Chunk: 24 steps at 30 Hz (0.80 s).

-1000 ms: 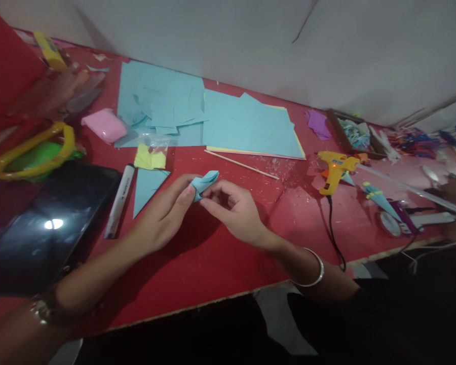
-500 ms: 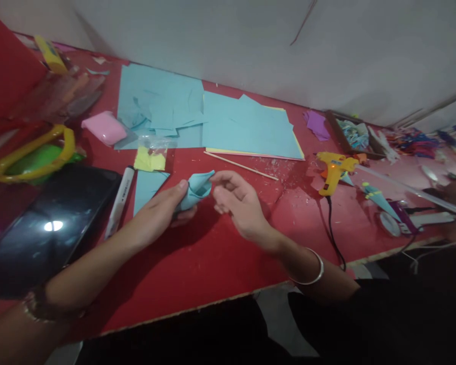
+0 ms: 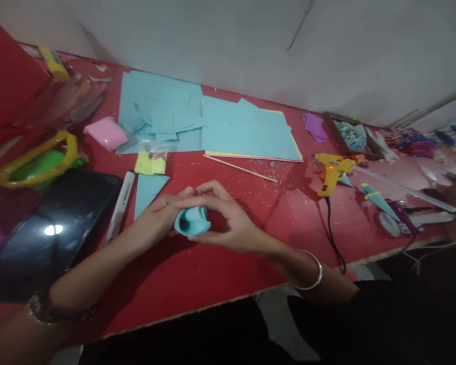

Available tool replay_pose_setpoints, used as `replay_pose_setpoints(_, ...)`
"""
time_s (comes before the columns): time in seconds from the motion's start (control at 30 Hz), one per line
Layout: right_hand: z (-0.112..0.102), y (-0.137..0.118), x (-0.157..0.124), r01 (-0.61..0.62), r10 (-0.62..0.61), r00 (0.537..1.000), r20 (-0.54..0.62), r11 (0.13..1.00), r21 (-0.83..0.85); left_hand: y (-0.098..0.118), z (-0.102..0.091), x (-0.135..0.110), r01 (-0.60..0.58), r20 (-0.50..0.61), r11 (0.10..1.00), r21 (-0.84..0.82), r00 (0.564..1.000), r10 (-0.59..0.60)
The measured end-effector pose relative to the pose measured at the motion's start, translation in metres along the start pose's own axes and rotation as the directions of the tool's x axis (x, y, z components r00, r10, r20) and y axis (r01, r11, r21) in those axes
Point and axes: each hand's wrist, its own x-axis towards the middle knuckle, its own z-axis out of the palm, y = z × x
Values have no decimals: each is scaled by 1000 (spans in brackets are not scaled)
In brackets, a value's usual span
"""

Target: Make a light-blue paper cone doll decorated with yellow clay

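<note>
Both my hands meet over the middle of the red table (image 3: 197, 274). Between them is a small light blue paper piece (image 3: 192, 221) rolled into a cone, its open mouth turned toward me. My left hand (image 3: 156, 219) grips it from the left with closed fingers. My right hand (image 3: 224, 223) curls over its top and right side, fingers wrapped round it. A blue paper triangle (image 3: 146, 188) lies flat just left of my hands.
Light blue paper sheets (image 3: 228, 126) lie at the back. A thin wooden stick (image 3: 239, 168), white marker (image 3: 120, 205), dark tablet (image 3: 41, 233), pink pack (image 3: 106, 133), yellow glue gun (image 3: 332, 170) with its cord, and craft clutter (image 3: 403, 203) at the right surround me.
My right hand, half a second ago apart from the paper, has closed over it. The cone has dropped lower and turned its mouth toward me.
</note>
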Motion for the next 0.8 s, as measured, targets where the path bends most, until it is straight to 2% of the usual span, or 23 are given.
replay_pose_setpoints(0.13,3,2,0,59,-70,993,-98,993,-106,1,3,2,-67,-39,997,45,997,69)
replay_pose_setpoints(0.23,4,2,0,41,-72,983,-169,983,-180,2,4,4,-111,-35,991,76,993,114)
replay_pose_setpoints(0.33,3,2,-1,29,-74,980,-186,972,-235,2,2,6,-182,-20,975,125,982,186)
replay_pose_setpoints(0.47,2,4,0,31,-80,977,-198,970,-240,-5,-1,6,-328,8,906,267,941,338)
replay_pose_setpoints(0.53,2,5,0,16,-64,973,-221,977,-213,-10,-1,5,-360,48,869,341,929,366)
replay_pose_setpoints(0.63,4,7,1,-36,5,969,-246,992,-120,-14,-2,3,-320,88,867,383,946,311)
replay_pose_setpoints(0.8,8,18,4,-162,193,951,-242,976,144,-7,-4,0,-223,175,893,391,970,166)
